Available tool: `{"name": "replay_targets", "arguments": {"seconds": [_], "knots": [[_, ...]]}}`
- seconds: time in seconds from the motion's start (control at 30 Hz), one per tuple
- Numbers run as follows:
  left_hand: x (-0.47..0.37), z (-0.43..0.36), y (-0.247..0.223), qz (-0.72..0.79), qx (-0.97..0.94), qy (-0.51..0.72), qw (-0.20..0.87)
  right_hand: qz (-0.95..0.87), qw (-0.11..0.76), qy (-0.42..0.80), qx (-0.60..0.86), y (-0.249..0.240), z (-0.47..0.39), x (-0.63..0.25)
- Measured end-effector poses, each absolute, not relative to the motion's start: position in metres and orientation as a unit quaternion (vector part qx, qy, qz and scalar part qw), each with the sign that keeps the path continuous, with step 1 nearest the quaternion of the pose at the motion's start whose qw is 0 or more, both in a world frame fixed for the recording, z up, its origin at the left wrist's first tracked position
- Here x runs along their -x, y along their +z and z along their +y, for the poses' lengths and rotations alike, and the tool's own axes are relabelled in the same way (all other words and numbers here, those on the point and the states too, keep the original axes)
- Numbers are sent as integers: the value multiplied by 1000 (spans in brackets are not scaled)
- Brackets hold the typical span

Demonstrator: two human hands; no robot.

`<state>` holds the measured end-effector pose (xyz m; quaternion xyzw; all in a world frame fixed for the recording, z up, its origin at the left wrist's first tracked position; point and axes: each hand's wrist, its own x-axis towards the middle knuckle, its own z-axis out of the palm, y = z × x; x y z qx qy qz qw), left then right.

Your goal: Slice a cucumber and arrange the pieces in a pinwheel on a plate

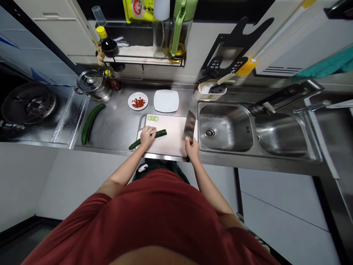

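Note:
A cut cucumber (161,133) lies slantwise across the white cutting board (172,145), its uncut end reaching past the board's left edge. My left hand (148,137) is closed over its middle. Near the board's right side, my right hand (192,149) grips the handle of a cleaver (189,126), whose broad blade points away from me, apart from the cucumber. Several cucumber slices (152,118) lie overlapping in the board's far left corner.
Behind the board are a plate of chopped red pieces (138,101) and a white square plate (166,101). Another cucumber (91,123) and a lidded pot (94,85) stand left. A double sink (226,127) adjoins the board's right. A bottle rack (146,59) hangs above.

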<state>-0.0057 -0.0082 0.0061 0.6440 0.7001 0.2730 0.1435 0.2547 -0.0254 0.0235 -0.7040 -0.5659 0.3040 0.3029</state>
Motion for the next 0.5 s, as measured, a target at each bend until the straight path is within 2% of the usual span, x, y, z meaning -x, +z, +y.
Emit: {"name": "replay_targets", "arguments": {"seconds": [0.3, 0.5], "knots": [[-1, -7, -4, 627, -731, 258, 77, -673, 147, 260, 676, 40, -11, -228], [-4, 7, -5, 572, -770, 263, 102, -708, 34, 255, 658, 51, -13, -213]]}}
